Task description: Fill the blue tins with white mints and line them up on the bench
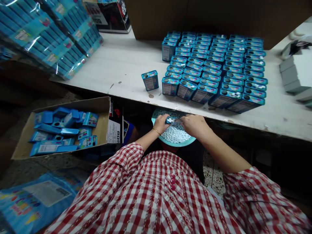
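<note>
Over a turquoise basin (187, 142) of small white mints (177, 134), my left hand (161, 123) grips a small blue mint box (168, 120). White pieces show at the box's open top. My right hand (194, 125) is closed beside it, its fingertips near the box's right side. A thin, see-through piece shows between those fingers and the box; what exactly it is, I cannot make out. On the table edge above, one blue box (151, 81) stands upright, apart from rows of similar boxes (204, 92). Some of these have white mints lying on their tops.
To the left, an open carton (108, 118) holds loose blue boxes. Plastic-wrapped packs (48, 35) stand on the white table (117, 65) at the far left. Beneath lies a blue printed bag (44, 198). White cartons (294, 71) sit at the right, and a brown cardboard panel (207, 16) stands behind.
</note>
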The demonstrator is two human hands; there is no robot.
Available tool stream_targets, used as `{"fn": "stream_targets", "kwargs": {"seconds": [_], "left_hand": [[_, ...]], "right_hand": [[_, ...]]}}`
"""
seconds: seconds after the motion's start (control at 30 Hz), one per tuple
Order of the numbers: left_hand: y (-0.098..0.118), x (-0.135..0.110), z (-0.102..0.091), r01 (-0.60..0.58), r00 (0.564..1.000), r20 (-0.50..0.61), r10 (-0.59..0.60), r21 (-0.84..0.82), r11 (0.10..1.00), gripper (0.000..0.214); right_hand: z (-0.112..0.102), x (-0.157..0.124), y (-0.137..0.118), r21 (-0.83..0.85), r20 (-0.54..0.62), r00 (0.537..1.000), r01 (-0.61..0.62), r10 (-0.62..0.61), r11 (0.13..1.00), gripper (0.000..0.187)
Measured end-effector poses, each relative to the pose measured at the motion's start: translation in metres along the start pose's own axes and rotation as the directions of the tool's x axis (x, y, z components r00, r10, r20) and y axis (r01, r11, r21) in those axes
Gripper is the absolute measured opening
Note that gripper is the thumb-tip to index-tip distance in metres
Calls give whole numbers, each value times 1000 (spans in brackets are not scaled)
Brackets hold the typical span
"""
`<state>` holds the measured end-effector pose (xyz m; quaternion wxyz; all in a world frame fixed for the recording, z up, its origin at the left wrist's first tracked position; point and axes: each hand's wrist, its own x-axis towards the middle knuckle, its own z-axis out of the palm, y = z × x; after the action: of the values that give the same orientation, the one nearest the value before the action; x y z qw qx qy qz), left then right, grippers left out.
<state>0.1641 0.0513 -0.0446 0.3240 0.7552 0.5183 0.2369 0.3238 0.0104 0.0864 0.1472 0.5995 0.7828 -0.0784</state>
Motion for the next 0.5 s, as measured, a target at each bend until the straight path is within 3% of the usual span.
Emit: {"fn": "stream_targets", "kwargs": {"seconds": [0.1, 0.2, 0.27, 0.37, 0.5], "left_hand": [[-1, 0, -2, 14, 1000, -21, -15, -45, 999, 37], [-6, -3, -9, 77, 993, -75, -87, -133, 988, 37], [-14, -5, -16, 132, 981, -111, -162, -236, 963, 39], [-31, -8, -20, 236, 944, -111, -311, -433, 870, 44], [-49, -8, 0, 378, 879, 66, -471, -698, 608, 52]], "right_hand": [[-4, -2, 3, 7, -17, 1000, 18, -18, 1000, 31], [10, -14, 25, 57, -46, 998, -35, 37, 998, 30], [36, -22, 43, 99, -22, 994, -104, 107, 990, 29], [90, -23, 53, 125, 117, 974, -210, 195, 970, 29], [146, 6, 26, 260, 198, 960, -246, 198, 934, 32]]}}
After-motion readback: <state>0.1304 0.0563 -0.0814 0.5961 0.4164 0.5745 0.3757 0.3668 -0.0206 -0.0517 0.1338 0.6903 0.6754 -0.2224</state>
